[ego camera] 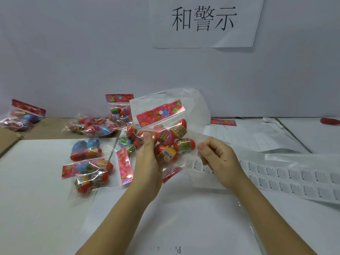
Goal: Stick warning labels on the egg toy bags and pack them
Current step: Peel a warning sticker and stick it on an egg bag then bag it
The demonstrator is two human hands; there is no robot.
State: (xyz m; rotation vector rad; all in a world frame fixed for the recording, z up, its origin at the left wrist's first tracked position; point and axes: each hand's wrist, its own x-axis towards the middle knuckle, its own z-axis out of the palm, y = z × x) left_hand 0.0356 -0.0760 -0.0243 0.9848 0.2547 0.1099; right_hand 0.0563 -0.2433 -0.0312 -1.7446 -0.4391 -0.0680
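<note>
The left hand [147,159] grips the egg bag [169,137] above the tabletop [36,208]. The right hand [219,155] pinches clear film [198,107] beside it. Judged best: hold the film taut so nothing snags.

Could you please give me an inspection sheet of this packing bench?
Surface: white table, cardboard at left.
Job's things: egg toy bag held up, apparently inside clear outer bag; loose egg toy bags lie left; warning label sheets right.
Clutter: red object far right, unidentifiable.
Grips: left hand holds the egg toy bag; right hand pinches the clear outer bag.
Cables: nothing seen.
Surroundings: white wall, printed paper sign.
</note>
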